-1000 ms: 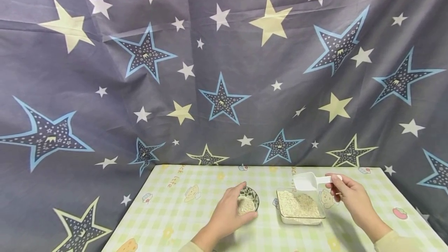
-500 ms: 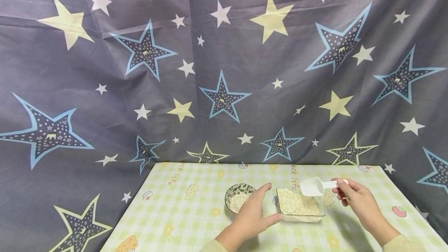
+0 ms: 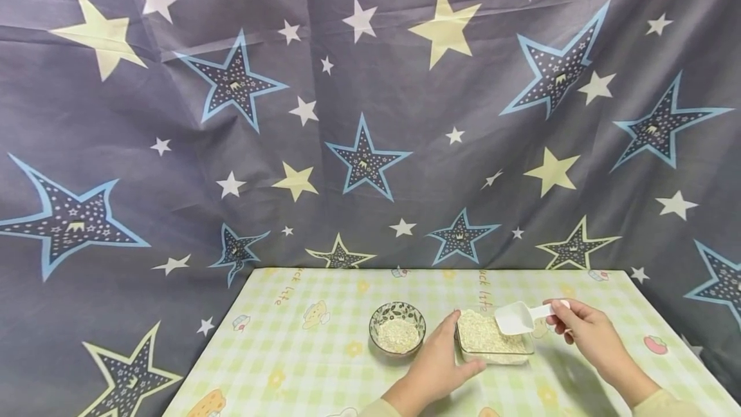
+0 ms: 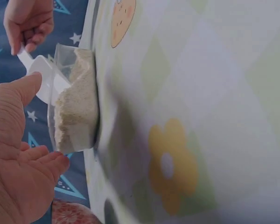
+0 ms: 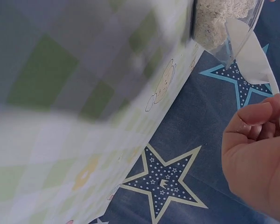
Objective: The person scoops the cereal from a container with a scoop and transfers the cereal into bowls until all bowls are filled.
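- Right hand (image 3: 590,336): at the right of the scene; thumb and fingers clamped on the handle of the white scoop (image 3: 514,319).
- Scoop: handle pointing right, bowl-shaped head over the right part of the clear container (image 3: 501,359); its front edge dips inside the rim, at the flakes.
- Container: rectangular, standing on the table right of centre, between the two hands and filled with pale flakes (image 3: 483,334), which are heaped unevenly.
- Left hand (image 3: 437,365): at the container's left side, thumb spread apart from the fingers, the thumb toward the near-left corner; whether the fingertips touch the wall cannot be told.
- Round bowl (image 3: 393,311): left of the left hand, dark-rimmed, leaf-patterned inside, holding a layer of similar flakes.
- Tablecloth (image 3: 324,372): green-and-white check with printed flowers and cartoon figures.
- Curtain (image 3: 347,89): grey, star-printed, hanging at the far side.
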A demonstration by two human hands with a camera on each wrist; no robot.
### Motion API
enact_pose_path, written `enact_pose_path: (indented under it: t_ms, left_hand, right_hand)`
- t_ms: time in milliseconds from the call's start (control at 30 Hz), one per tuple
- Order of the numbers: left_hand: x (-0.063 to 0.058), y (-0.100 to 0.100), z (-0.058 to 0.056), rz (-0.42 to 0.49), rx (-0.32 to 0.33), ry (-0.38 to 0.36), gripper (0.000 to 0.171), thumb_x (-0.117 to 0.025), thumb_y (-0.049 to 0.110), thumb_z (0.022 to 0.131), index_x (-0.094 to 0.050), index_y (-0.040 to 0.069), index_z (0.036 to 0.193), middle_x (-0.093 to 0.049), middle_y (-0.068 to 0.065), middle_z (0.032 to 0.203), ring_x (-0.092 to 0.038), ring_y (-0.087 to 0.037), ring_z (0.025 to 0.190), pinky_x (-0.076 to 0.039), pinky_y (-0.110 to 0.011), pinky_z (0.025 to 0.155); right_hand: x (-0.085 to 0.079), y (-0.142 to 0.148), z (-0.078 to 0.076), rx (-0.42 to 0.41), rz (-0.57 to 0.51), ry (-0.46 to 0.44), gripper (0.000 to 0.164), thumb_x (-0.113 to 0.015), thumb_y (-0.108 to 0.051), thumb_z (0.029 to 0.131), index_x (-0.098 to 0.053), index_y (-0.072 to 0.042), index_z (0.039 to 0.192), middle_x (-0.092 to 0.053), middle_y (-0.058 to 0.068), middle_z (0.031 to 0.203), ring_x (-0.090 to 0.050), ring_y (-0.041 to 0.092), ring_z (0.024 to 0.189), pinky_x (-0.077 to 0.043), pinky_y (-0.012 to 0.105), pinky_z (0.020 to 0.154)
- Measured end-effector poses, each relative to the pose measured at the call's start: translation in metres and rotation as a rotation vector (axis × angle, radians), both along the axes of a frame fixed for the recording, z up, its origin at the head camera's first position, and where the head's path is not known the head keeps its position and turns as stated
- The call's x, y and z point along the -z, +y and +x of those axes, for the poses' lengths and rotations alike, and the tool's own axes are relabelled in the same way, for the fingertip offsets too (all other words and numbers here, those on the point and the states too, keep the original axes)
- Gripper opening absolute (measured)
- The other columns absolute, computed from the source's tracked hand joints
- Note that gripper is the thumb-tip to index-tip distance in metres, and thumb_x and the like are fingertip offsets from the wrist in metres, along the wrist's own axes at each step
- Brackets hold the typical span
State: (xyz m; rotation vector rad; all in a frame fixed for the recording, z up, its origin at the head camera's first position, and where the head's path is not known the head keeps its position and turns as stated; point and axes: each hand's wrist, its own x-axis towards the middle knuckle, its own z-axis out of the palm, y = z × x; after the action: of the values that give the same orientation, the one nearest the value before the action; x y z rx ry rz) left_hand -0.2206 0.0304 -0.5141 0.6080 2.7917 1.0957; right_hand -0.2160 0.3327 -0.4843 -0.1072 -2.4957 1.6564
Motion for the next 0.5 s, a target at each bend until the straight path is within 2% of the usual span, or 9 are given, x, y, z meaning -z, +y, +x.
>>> enact_pose_path:
  t_ms: [233,367,500]
  left_hand:
    - [0.009,0.002,-0.006,0.041,-0.040,-0.004,0.093,-0.076,0.054,0.095,-0.033,0.011,0.166,-0.046,-0.010,0.169,-0.051,-0.033,0.151,-0.048,-0.049,0.122]
    - [0.010,0.003,-0.008,0.066,-0.055,0.009,0.084,-0.074,0.044,0.099,-0.035,0.010,0.165,-0.050,-0.010,0.166,-0.053,-0.032,0.150,-0.047,-0.049,0.123]
    - [0.008,0.002,-0.010,0.075,-0.059,0.013,0.082,-0.074,0.042,0.099,-0.036,0.010,0.165,-0.052,-0.008,0.164,-0.053,-0.031,0.149,-0.045,-0.049,0.124]
  right_hand:
    - [-0.003,-0.013,-0.001,-0.015,0.048,0.047,0.043,-0.054,-0.027,0.114,-0.069,0.011,0.127,-0.069,-0.012,0.080,-0.058,0.004,0.071,-0.051,0.023,0.059]
    - [0.000,-0.017,-0.003,-0.024,0.045,0.012,0.042,-0.054,-0.026,0.114,-0.068,0.010,0.128,-0.069,-0.012,0.081,-0.058,0.004,0.072,-0.051,0.023,0.059]
    - [0.003,-0.018,-0.006,-0.030,0.015,-0.043,0.042,-0.053,-0.024,0.114,-0.066,0.012,0.131,-0.070,-0.010,0.082,-0.059,0.005,0.072,-0.052,0.024,0.061]
